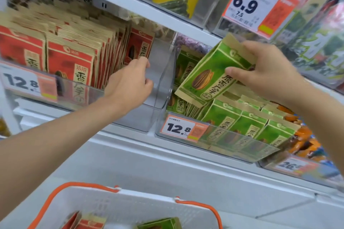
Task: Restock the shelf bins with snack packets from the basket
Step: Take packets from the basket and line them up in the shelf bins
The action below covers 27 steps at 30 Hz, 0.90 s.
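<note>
Two hands work; left hand (130,82) presses loosely curled fingers against red seed packets (70,61), gripping nothing; right hand (264,72) pinches a tilted green seed packet (214,72), clear bin (229,143) below its fingers; its lower corner may snag stocked packets and buckle.

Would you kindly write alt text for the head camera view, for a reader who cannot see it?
A person's right hand holds a green snack packet tilted above the clear bin of green packets, while the left hand touches the red packets in the neighbouring bin. A white basket with orange handles sits below.
</note>
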Tool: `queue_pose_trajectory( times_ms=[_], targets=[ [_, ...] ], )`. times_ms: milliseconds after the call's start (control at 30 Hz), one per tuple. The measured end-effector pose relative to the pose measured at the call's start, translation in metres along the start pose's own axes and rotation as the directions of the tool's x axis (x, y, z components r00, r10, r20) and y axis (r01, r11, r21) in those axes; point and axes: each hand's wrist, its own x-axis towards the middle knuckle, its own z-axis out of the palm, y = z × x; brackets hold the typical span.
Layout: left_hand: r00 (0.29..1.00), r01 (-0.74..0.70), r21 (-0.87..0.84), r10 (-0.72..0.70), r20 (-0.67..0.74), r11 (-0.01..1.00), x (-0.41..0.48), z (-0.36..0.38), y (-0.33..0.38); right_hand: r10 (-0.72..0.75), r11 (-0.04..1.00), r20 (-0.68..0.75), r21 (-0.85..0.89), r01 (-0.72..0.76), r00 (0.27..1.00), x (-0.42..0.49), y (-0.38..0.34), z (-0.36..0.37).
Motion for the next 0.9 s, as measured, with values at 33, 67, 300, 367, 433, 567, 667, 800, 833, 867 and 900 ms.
queue_pose_trajectory(
  times_ms=[33,67,300,367,433,567,667,800,833,867,900],
  targets=[
    [1.000,0.015,0.001,-0.015,0.017,1.000,0.001,0.001,0.000,0.018,1.000,-0.007,0.009,-0.018,1.000,-0.003,0.003,0.004],
    [0.999,0.026,0.005,-0.026,0.029,1.000,0.001,0.002,0.000,0.036,0.999,-0.006,0.034,-0.036,0.999,-0.005,0.005,0.010],
    [0.997,0.058,0.046,-0.060,0.051,0.997,0.000,0.002,0.002,0.017,0.999,0.147,-0.042,-0.011,0.989,0.016,0.003,0.059],
    [0.996,0.067,0.052,-0.070,0.054,0.996,-0.001,0.001,0.003,0.033,0.998,0.219,-0.066,-0.019,0.975,0.027,0.003,0.069],
    [0.996,0.070,0.053,-0.073,0.054,0.996,-0.001,0.000,0.003,0.063,0.996,0.264,-0.073,-0.046,0.963,0.040,0.004,0.075],
    [0.996,0.065,0.059,-0.069,0.060,0.996,-0.001,0.001,0.003,0.148,0.964,0.372,-0.261,-0.049,0.916,0.076,0.008,0.084],
    [0.995,0.069,0.064,-0.074,0.068,0.996,-0.001,0.002,0.003,0.200,0.933,0.467,-0.360,-0.021,0.861,0.106,0.012,0.096],
    [0.995,0.078,0.082,-0.082,0.054,0.994,-0.001,0.004,0.002,0.234,0.904,0.563,-0.427,0.037,0.793,0.135,0.017,0.111],
    [0.995,0.081,0.086,-0.086,0.052,0.993,-0.002,0.004,0.002,0.244,0.900,0.586,-0.433,0.044,0.773,0.141,0.019,0.115],
    [0.995,0.085,0.091,-0.090,0.053,0.992,-0.002,0.005,0.002,0.260,0.896,0.610,-0.441,0.048,0.749,0.145,0.021,0.121],
    [0.994,0.085,0.098,-0.091,0.057,0.991,-0.002,0.005,0.002,0.276,0.890,0.632,-0.453,0.056,0.724,0.150,0.024,0.128]
  ],
)
